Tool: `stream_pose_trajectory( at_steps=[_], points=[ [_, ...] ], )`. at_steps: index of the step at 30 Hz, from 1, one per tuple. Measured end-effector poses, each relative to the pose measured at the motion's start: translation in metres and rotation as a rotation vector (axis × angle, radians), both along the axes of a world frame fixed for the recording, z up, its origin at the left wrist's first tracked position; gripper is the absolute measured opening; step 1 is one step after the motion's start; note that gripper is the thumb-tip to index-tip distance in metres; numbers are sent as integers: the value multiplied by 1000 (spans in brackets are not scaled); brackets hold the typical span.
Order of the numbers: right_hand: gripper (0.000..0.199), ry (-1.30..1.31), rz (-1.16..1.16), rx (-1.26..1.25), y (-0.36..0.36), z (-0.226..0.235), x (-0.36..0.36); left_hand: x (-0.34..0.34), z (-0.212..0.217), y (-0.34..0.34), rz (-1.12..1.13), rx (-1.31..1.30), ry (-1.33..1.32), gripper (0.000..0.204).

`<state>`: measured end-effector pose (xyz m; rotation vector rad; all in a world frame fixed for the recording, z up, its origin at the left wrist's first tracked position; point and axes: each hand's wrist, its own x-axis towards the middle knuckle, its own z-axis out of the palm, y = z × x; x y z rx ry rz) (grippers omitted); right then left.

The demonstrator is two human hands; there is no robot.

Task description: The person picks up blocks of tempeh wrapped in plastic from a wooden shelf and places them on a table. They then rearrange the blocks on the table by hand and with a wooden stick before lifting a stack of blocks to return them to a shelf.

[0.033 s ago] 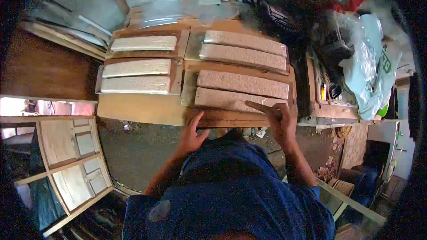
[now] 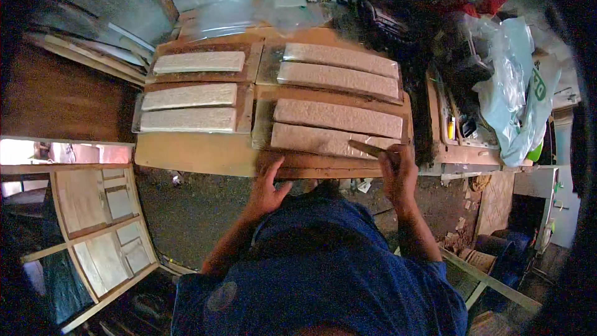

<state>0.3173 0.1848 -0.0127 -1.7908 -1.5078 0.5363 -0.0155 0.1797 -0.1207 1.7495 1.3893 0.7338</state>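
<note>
Nearest slab [image 2: 311,140] long, pale tan, mottled; right hand [image 2: 398,171] gripping slim brown tool [image 2: 365,147]; left hand [image 2: 268,189] spread.

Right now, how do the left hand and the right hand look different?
The left hand is open and empty, while the right hand is curled around a thin tool. The left hand is near the left end of the closest pale strip, and the right hand is near its right end. Both hands are bare.

Slabs [image 2: 337,118] on a table [image 2: 193,151], three left, four right, plastic bag [image 2: 511,115] farther right
</note>
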Motion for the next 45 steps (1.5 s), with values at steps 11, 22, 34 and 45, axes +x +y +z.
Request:
stream_pose_trajectory(
  at_steps=[11,22,34,45],
  points=[
    [17,-20,-36,-90,-20,1,33,41,15,10,-231,-336,16,59],
    [19,71,-289,22,-47,-13,65,72,21,28,-424,-154,88,56],
    [18,-126,-437,74,-63,5,96,64,8,21,-393,-180,33,59],
    [16,-254,-214,147,-44,9,60,47,4,9,-276,-267,62,69]
  ],
)
